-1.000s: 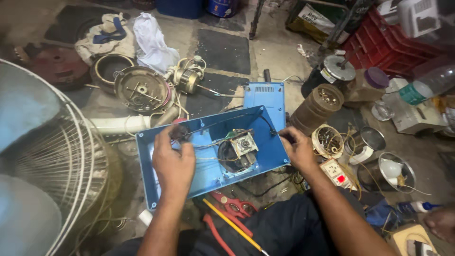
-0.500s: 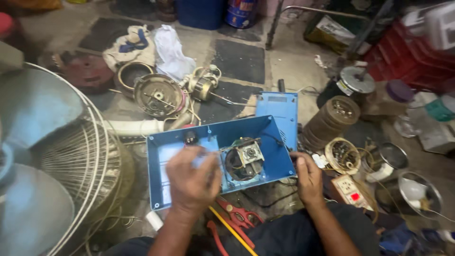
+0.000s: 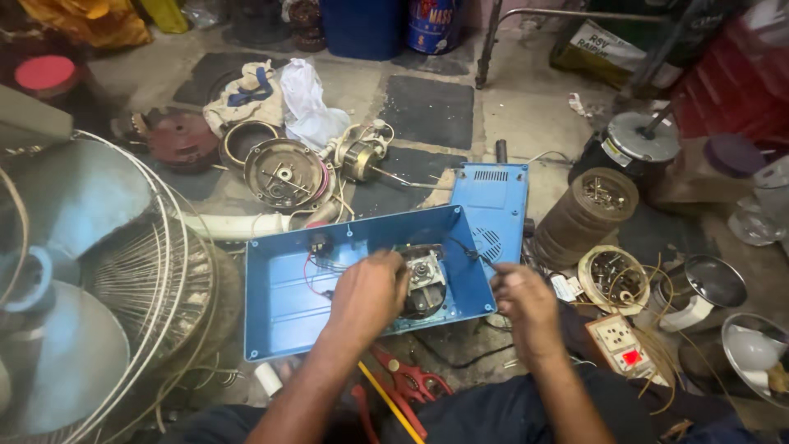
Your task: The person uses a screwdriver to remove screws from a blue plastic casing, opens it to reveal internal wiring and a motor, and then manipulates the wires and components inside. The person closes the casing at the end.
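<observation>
Fan guard (image 3: 107,296) with grey blades at left, cut off by frame edge. Blue metal casing (image 3: 288,304) open on floor (image 3: 427,107), centre. Left hand (image 3: 370,292) inside casing, fingers curled on small motor (image 3: 427,275), hiding its left part; whether gripped, cannot tell. Right hand (image 3: 526,300) just right of casing, loosely closed, contents unclear. Red pliers (image 3: 407,382) near, partly under arm. Floor concrete with dark mats, cluttered with motor parts.

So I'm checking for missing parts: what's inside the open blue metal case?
Inside the blue case sit a small motor, red and black wires and a dark part at the back wall. The left hand covers whatever lies beneath it.
</observation>
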